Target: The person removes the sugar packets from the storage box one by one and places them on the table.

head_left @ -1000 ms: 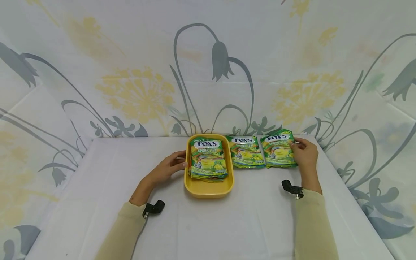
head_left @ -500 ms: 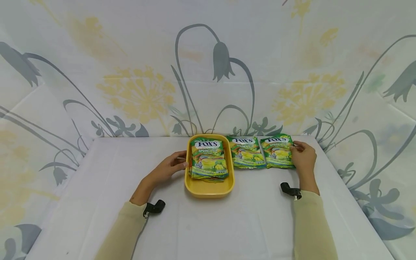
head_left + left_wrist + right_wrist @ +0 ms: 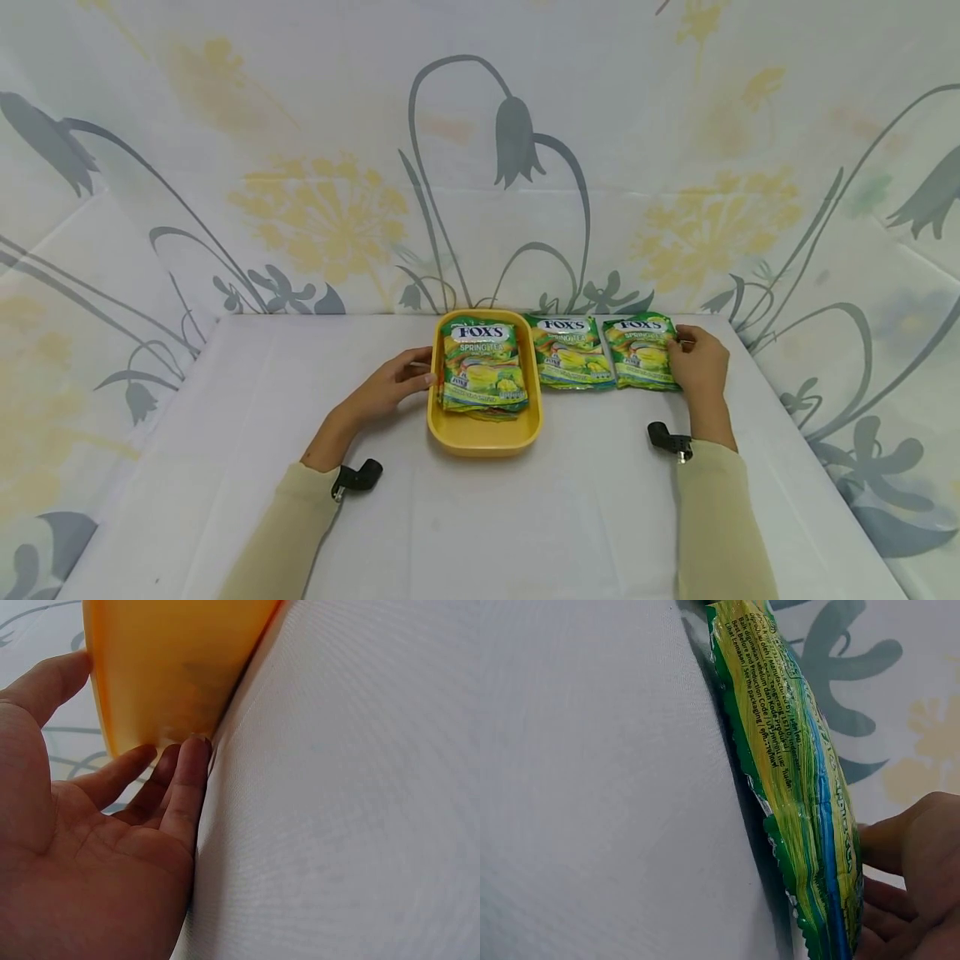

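My left hand (image 3: 392, 386) rests at the left side of a yellow plastic tray (image 3: 483, 439). In the left wrist view its thumb and fingertips touch the tray's wall (image 3: 176, 667), the fingers loosely bent. Inside the tray lies a stack of green FOX'S Spring Tea candy packets (image 3: 483, 367). My right hand (image 3: 701, 364) pinches the right edge of another green candy packet (image 3: 639, 354) at the right end of the row. The right wrist view shows that packet's (image 3: 780, 772) printed underside edge, with thumb and fingers at its near end.
Between the tray and the held packet lies a further candy packet (image 3: 568, 354), close against the tray's right side. A white cloth (image 3: 480, 525) covers the table. A flower-patterned curtain (image 3: 322, 217) rises right behind the row.
The right-hand packet has come down and towards me, level with its neighbour, my right hand lowering with it and shifting slightly left. My left hand and the tray stay put.
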Tool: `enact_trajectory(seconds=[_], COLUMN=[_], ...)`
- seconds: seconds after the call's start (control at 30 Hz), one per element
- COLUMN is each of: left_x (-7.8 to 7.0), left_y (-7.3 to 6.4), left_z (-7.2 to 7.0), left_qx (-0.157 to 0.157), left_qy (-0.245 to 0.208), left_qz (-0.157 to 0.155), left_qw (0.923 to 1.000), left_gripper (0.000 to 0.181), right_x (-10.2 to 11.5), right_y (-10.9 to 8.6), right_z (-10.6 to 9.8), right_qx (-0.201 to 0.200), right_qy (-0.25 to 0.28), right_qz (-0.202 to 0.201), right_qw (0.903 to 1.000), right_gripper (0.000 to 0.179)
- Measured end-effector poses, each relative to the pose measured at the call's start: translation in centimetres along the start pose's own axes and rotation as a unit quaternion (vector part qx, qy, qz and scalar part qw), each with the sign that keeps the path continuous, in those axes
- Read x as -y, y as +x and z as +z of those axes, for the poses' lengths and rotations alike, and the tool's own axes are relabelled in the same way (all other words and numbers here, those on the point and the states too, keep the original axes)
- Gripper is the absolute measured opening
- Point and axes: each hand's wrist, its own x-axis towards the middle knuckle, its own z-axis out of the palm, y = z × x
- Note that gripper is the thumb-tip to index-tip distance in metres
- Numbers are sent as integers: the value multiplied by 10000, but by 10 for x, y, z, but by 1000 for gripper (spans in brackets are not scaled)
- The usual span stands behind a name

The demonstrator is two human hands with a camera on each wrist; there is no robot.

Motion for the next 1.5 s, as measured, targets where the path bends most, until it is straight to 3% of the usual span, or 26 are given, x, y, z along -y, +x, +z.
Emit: enact_trajectory(seconds=[0.23,0.57,1.5], left_x=[0,-1,0], left_y=[0,0,2], left_z=[0,0,0], left_qx=[12,6,-10], left_qy=[-26,24,0], left_qz=[-12,-17,-60], left_qw=[10000,10000,10000], left_gripper=[65,65,66], right_x=[11,42,105], right_y=[-1,-11,-34], right_z=[-6,-8,14], right_qx=[146,191,899], right_qy=[-156,365,930], right_qz=[-298,-979,-1954], right_qw=[9993,9943,9721], right_gripper=[46,48,40])
